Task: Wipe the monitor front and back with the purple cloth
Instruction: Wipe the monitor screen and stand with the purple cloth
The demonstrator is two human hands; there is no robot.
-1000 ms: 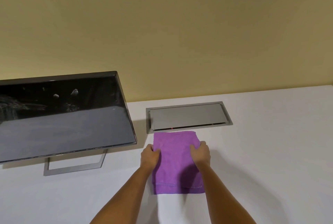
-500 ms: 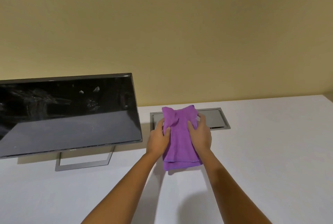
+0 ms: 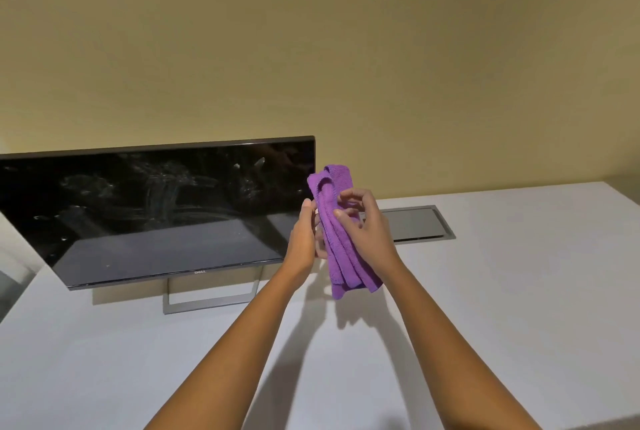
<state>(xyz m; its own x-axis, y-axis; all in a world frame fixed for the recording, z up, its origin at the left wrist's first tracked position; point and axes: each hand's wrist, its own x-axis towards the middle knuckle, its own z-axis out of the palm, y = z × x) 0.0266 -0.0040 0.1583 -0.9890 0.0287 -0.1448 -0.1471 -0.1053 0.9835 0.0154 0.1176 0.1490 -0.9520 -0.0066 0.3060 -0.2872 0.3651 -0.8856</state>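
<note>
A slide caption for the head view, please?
Left hand and right hand hold the purple cloth near the smudged monitor.

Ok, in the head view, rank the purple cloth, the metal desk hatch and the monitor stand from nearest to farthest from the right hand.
1. Purple cloth: gripped in the right hand itself.
2. Metal desk hatch: just behind the hand, slightly to its right.
3. Monitor stand: well off to the left.
</note>
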